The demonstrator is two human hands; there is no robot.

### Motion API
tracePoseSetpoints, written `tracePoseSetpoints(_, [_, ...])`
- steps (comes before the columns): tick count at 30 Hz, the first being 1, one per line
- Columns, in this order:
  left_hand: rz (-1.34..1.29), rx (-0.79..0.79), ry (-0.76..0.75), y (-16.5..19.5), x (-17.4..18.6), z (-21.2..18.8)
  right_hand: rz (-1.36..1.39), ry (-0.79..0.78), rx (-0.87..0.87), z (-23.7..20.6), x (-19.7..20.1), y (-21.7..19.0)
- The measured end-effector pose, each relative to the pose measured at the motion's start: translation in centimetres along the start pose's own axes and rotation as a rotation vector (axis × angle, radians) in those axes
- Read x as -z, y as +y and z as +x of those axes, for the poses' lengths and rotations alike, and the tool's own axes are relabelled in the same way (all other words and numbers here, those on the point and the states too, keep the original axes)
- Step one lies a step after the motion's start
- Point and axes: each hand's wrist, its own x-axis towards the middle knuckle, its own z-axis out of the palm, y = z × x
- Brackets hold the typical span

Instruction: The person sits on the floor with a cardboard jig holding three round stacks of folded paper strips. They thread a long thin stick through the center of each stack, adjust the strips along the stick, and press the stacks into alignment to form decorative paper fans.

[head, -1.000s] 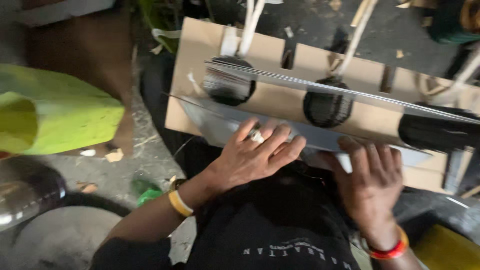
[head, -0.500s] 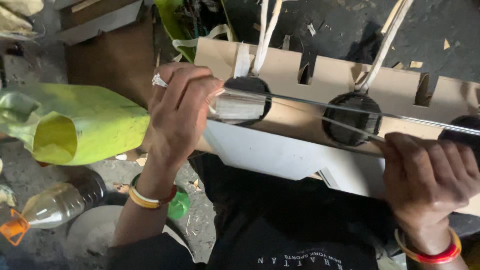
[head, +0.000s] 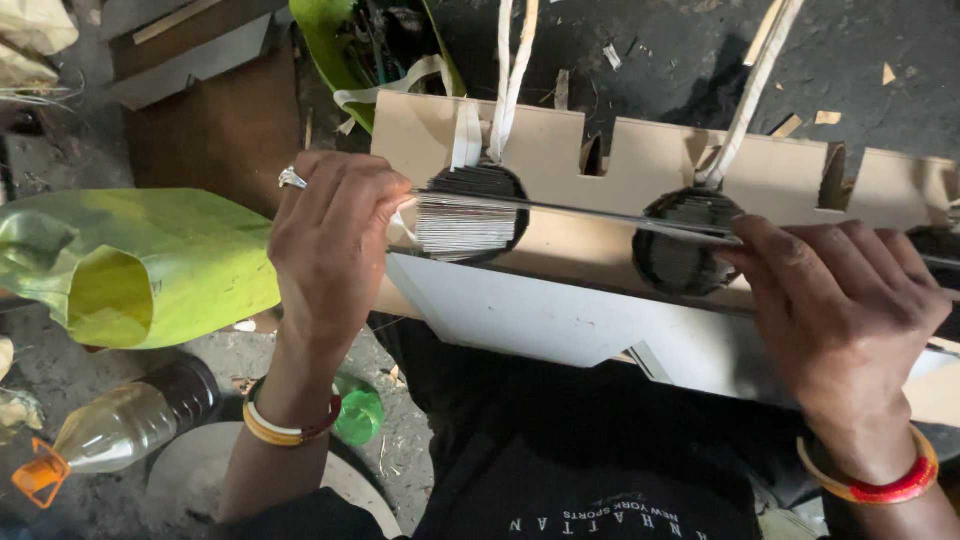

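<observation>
A tan notched cardboard panel (head: pixel 650 160) lies across my lap, with dark round stacked discs (head: pixel 685 245) tied on by white straps (head: pixel 510 70). Under it sits a white card sheet (head: pixel 540 310). A thin grey card sheet (head: pixel 600 212) is held edge-on across the panel. My left hand (head: pixel 330 240), with a ring, grips its left end beside a stack of thin grey sheets (head: pixel 460 225). My right hand (head: pixel 840 310) pinches the same sheet at the right, over the middle disc.
A yellow-green plastic sack (head: pixel 140 265) lies at left. A plastic bottle with an orange cap (head: pixel 110 435) and a green bottle (head: pixel 358 412) sit on the dirty floor. Brown boards (head: pixel 220 120) lie at upper left. Card scraps (head: pixel 828 117) litter the dark ground beyond.
A second ago both hands lay flat on the white sheet in my lap. They have since lifted and spread apart, each taking an end of the thin sheet over the panel.
</observation>
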Motion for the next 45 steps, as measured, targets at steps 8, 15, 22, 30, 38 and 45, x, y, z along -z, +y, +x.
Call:
tracePoseSetpoints(8, [0.114,-0.014,0.09,0.4,-0.9,-0.5,0.022,0.129,-0.061,-0.8,1.3,0.2])
tracePoseSetpoints(15, [0.113,0.043,0.117,1.0,-2.6,-2.2,0.033,0.294,-0.081,-1.7,0.4,1.2])
tracePoseSetpoints(22, [0.069,0.077,0.104,1.3,-3.3,-2.9,0.095,0.298,-0.148,-2.1,0.2,1.0])
tracePoseSetpoints(30, [0.16,-0.007,0.084,1.9,-3.6,-2.3,0.142,0.302,-0.234,-2.5,0.1,0.9])
tracePoseSetpoints(38, [0.234,-0.147,0.086,2.0,-4.9,-2.4,0.055,0.304,-0.213,-3.6,-0.2,1.4])
tracePoseSetpoints(45, [0.288,-0.205,0.137,1.5,-6.4,-3.4,0.056,0.33,-0.214,-4.6,-1.4,2.3])
